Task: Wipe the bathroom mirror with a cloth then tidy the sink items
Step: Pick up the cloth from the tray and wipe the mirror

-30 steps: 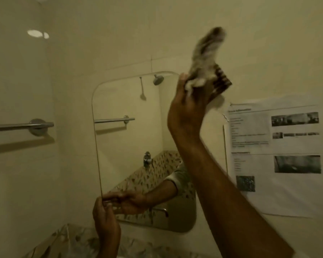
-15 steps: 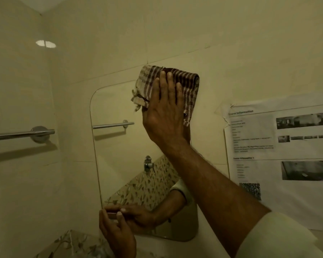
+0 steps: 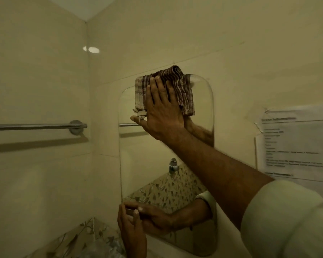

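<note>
A: Pressing that hard on the mirror (image 3: 144, 164) near its top edge is the biggest worry. It is a frameless pane on the tiled wall (image 3: 41, 81), and how it is fixed there cannot be seen; a heavy sweep could rock it or work it loose.

B: The left hand (image 3: 131, 226) seems meant to guard against that. It sits at the lower left corner, thumb and fingers (image 3: 136, 213) pinching the mirror's edge.

A: Yes, but a bare edge under the fingers could cut if the pane shifts, or the grip could simply slip.

B: And the cloth (image 3: 183, 90)?

A: It is a checked cloth, folded and bunched, flattened against the glass at the upper middle, partly overlapping the top rim. The right hand (image 3: 162, 110) lies spread over it, palm down, fingers extended. Bunched like that, it could roll out from under the palm during a stroke and leave skin smearing the glass.

B: Anything smaller?

A: The paper notice (image 3: 291, 146) taped just right of the mirror. A wide stroke could let the sleeve (image 3: 287, 220) catch its torn corner. The towel rail (image 3: 35, 126) is well apart, so it looks safe.
</note>
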